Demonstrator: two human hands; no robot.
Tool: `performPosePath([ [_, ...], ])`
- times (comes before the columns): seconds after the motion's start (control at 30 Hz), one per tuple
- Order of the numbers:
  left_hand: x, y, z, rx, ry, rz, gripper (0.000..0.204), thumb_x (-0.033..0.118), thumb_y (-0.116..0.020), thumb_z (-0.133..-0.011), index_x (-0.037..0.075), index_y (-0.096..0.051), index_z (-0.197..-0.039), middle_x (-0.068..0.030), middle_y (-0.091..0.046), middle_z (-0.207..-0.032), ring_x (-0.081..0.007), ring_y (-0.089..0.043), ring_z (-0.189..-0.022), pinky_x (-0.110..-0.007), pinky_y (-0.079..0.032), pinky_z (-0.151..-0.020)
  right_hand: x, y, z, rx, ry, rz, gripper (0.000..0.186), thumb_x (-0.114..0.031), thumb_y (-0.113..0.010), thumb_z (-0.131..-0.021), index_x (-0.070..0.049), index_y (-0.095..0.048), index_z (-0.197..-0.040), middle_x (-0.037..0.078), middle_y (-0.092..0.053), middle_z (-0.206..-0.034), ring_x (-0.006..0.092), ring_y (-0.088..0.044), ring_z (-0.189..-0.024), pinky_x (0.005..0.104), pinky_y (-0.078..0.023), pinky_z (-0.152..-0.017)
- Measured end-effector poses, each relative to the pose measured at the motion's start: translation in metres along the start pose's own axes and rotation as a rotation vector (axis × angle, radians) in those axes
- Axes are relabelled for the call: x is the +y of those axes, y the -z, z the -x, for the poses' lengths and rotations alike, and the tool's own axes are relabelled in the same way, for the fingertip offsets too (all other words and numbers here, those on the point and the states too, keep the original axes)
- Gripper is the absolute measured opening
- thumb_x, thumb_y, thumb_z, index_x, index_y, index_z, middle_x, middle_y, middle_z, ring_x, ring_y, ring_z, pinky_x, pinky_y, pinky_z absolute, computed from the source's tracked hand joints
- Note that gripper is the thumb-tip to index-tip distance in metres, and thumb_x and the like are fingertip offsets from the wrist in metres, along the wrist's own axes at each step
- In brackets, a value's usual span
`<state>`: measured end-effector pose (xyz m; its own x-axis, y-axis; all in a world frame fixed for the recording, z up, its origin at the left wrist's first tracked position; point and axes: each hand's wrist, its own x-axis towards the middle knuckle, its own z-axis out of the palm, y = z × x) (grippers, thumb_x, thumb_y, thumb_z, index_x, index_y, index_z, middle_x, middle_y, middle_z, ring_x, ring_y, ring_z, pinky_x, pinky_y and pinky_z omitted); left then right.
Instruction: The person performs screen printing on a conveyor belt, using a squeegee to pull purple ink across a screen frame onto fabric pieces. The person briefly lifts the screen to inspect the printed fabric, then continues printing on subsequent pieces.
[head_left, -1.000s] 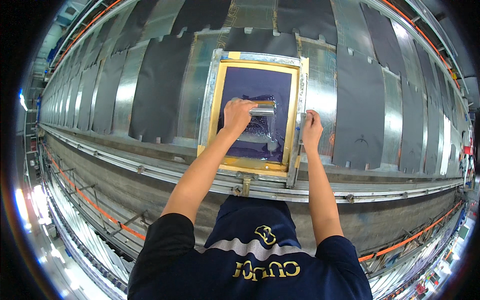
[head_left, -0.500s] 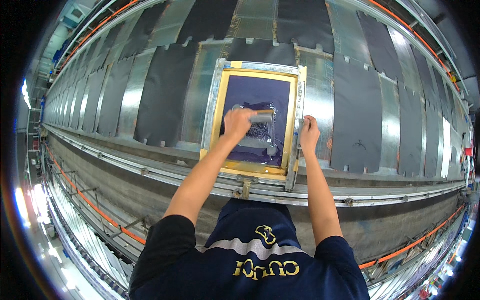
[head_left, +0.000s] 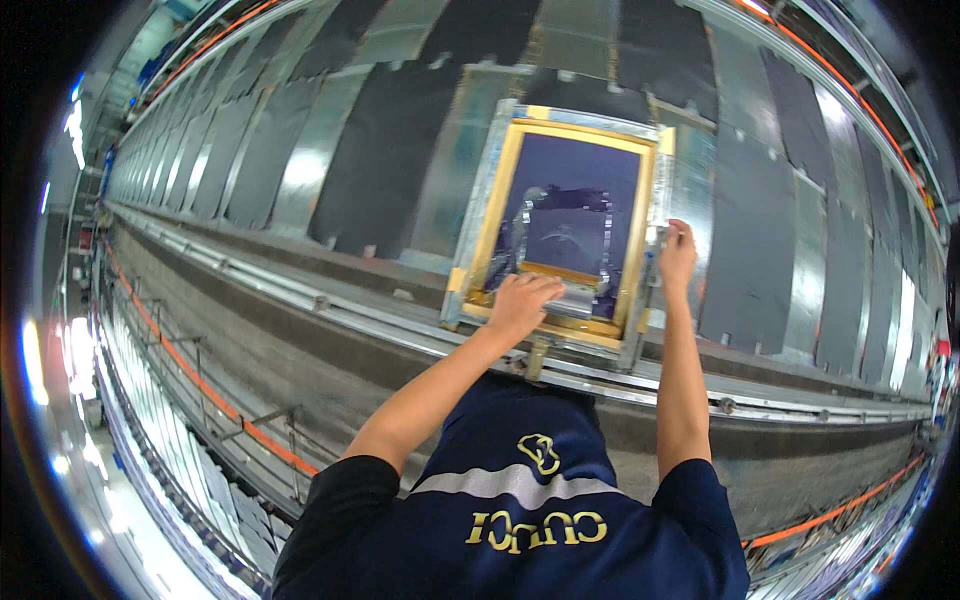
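Observation:
A screen-printing frame [head_left: 483, 200] of metal, edged inside with yellow tape, lies flat on a long table in front of me. Its dark purple mesh [head_left: 572, 163] carries wet, shiny ink marks around a rectangular area. My left hand [head_left: 525, 303] is closed on a squeegee [head_left: 573, 299], which rests across the mesh close to the frame's near end. At the frame's right side, my right hand [head_left: 678, 255] has its fingers bent and pressed together on the outer edge. Exactly what the fingertips grip there is too small to make out.
Dark fabric panels [head_left: 385, 150] lie in rows along the table, with bare shiny strips [head_left: 305, 170] between them. A metal rail [head_left: 260, 283] follows the near edge, with a small brass-coloured bracket [head_left: 538, 357] by the frame. An orange bar [head_left: 215, 395] runs lower left.
My left hand has drawn the squeegee from the middle of the mesh toward me, to the near end. My right hand stays at the frame's right edge. The whole view has shifted and tilted slightly.

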<state>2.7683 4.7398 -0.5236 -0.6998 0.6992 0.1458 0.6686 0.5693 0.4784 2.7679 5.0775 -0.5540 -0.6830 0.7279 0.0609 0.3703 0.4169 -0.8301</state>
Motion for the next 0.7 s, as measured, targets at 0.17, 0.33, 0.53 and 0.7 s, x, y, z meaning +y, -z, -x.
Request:
performPosePath([
  [0.17,-0.038,0.046,0.030,-0.058,0.031,-0.001,0.056,0.006,-0.070,-0.077,0.019,-0.070,-0.132,0.0019,-0.065,-0.144,-0.0212,-0.058,-0.133,-0.042,-0.046,-0.101,-0.065,-0.039,0.023,0.061,0.098,-0.044,0.023,-0.021,-0.057,-0.105,-0.008,-0.070,-0.118,0.014,-0.069,-0.088,0.0230,-0.063,-0.077,0.0395,-0.051,-0.075],
  [0.33,-0.162,0.123,0.075,-0.099,0.148,-0.063,0.058,0.008,-0.071,-0.079,0.023,-0.069,-0.135,0.0043,-0.064,-0.145,-0.0210,-0.057,-0.135,-0.044,-0.045,-0.106,-0.143,-0.170,0.082,0.098,0.176,-0.123,0.023,-0.021,-0.056,-0.106,-0.006,-0.069,-0.118,0.012,-0.068,-0.087,0.0211,-0.060,-0.076,0.0368,-0.050,-0.075],
  [0.53,-0.313,0.208,0.130,-0.074,0.176,-0.112,0.055,0.006,-0.071,-0.078,0.023,-0.072,-0.131,0.0051,-0.067,-0.141,-0.0201,-0.059,-0.131,-0.043,-0.045,-0.104,-0.222,-0.325,0.151,-0.019,-0.007,-0.167,0.023,-0.021,-0.056,-0.106,-0.006,-0.069,-0.118,0.010,-0.066,-0.086,0.0196,-0.059,-0.076,0.0355,-0.049,-0.076],
  [0.7,-0.353,0.230,0.156,-0.014,0.149,-0.094,0.055,0.006,-0.071,-0.076,0.023,-0.073,-0.129,0.0057,-0.067,-0.140,-0.0200,-0.060,-0.129,-0.041,-0.046,-0.100,-0.242,-0.364,0.168,-0.006,-0.032,-0.123,0.021,-0.020,-0.055,-0.107,-0.007,-0.069,-0.117,0.010,-0.062,-0.079,0.0201,-0.050,-0.065,0.0384,-0.045,-0.065],
])
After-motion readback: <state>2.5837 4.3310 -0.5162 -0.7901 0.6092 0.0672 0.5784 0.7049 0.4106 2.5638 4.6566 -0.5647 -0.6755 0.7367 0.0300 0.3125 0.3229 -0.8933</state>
